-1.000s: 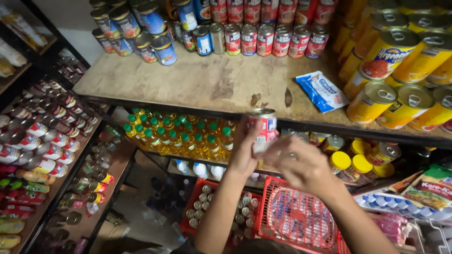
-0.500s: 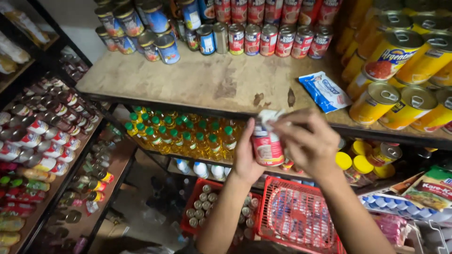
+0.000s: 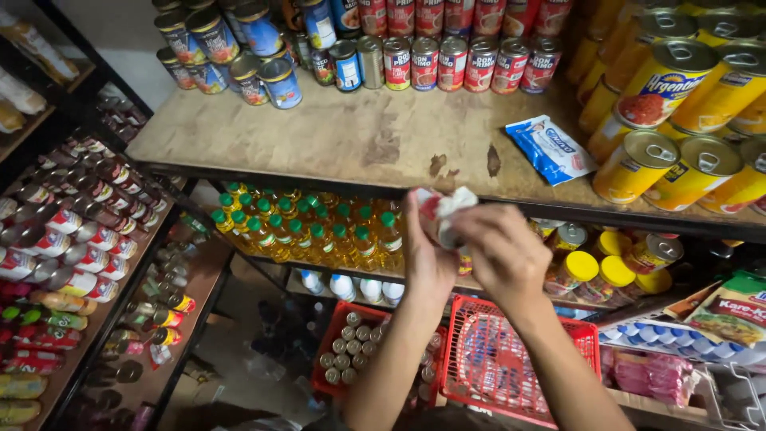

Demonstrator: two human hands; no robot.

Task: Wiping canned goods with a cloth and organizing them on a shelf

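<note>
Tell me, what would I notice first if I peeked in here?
Probably the two hands in the middle: the left hand holds a small can while the right hand presses a white cloth on it. Big yellow cans pile up at the right of the wooden shelf, with green-capped oil bottles underneath.

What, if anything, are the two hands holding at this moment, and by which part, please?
A red-labelled can, mostly hidden: the left hand grips its side, while the right hand covers its top with a white cloth.
</note>
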